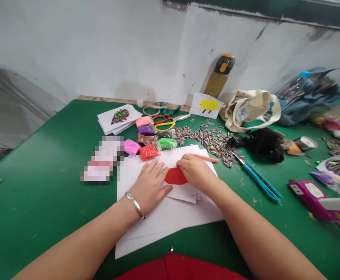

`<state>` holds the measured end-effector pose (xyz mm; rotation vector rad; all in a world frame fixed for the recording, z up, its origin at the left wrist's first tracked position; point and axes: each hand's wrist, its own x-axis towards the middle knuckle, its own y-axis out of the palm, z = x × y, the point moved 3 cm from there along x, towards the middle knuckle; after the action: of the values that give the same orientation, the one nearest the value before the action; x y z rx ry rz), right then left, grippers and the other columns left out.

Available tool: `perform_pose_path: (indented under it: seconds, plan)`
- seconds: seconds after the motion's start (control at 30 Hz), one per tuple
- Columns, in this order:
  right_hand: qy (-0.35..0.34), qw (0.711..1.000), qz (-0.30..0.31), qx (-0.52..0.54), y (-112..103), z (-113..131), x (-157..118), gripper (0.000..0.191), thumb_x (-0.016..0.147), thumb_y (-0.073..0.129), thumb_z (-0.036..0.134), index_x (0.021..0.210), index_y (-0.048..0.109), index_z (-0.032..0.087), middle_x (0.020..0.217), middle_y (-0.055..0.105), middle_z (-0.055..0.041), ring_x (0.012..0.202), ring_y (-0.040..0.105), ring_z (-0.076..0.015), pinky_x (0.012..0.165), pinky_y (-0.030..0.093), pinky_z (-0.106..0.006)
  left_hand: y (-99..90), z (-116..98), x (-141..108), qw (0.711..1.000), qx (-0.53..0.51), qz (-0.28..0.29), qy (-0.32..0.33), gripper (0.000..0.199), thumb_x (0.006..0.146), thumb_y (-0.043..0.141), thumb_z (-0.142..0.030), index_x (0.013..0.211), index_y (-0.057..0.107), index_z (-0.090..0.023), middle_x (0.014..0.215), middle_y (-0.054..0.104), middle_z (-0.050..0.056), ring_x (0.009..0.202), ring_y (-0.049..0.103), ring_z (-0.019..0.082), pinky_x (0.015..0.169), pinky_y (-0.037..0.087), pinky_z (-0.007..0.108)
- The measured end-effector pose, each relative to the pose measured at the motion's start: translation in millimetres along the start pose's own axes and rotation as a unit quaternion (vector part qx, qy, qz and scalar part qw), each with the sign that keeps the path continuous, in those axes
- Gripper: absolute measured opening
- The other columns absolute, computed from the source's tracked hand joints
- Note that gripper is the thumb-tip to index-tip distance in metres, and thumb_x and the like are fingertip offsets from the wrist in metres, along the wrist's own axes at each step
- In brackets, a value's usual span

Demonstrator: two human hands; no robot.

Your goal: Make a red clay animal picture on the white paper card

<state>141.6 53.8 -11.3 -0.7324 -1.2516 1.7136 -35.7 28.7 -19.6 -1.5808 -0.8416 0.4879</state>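
A flat red clay oval [175, 176] lies on a small white card [184, 194] on top of larger white paper sheets [146, 229]. My left hand [150, 184], with a silver bracelet at the wrist, rests flat beside the oval, fingers spread, fingertips near its left edge. The fingers of my right hand [195, 171] are bent and bunched together, their tips pressing the oval's right edge; the thumb is mostly hidden. Just beyond the right hand an orange stick-like tool [206, 158] lies on the paper.
Clay packets, red [149, 152] and green [167, 144] among them, lie beyond the paper near yellow-handled scissors [165, 125]. Sunflower seeds [213, 138] are scattered behind. A blue utility knife [261, 181] and purple glue gun [312, 198] lie right. Behind stand a yellow-hedgehog card [207, 105] and bottle [220, 76].
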Motion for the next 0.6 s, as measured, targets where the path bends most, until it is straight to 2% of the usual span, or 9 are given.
perform_pose_path:
  seconds: [0.13,0.37,0.6]
  plan:
    - [-0.021,1.000,-0.007,0.003,-0.3,0.1,1.4,0.028,0.090,0.042,0.009,0.084,0.068,0.014,0.085,0.060,-0.0070,0.081,0.057,-0.0158,0.073,0.039,-0.025,-1.8,-1.2,1.0,1.000,0.005,0.009,-0.003,0.049,0.089,0.053,-0.040,0.127,0.053,-0.008,0.135,0.052,0.019,0.128,0.042,0.039,0.105,0.035,0.057]
    - [-0.031,0.999,-0.006,-0.007,-0.8,0.0,0.4,0.027,0.089,0.042,0.009,0.082,0.068,0.014,0.083,0.061,-0.0071,0.081,0.056,-0.0168,0.076,0.039,-0.026,-0.5,-0.9,0.1,1.000,-0.001,-0.008,-0.001,0.048,0.088,0.054,-0.040,0.126,0.053,-0.010,0.134,0.053,0.019,0.128,0.041,0.037,0.104,0.036,0.057]
    - [0.092,0.992,-0.074,0.050,-21.1,-14.0,-15.6,0.022,0.092,0.044,0.013,0.088,0.066,0.017,0.090,0.061,-0.0059,0.085,0.057,-0.0169,0.075,0.039,-0.027,-1.1,1.4,0.2,1.000,-0.011,0.002,-0.002,0.050,0.090,0.051,-0.041,0.129,0.051,-0.010,0.135,0.052,0.018,0.130,0.040,0.037,0.106,0.034,0.057]
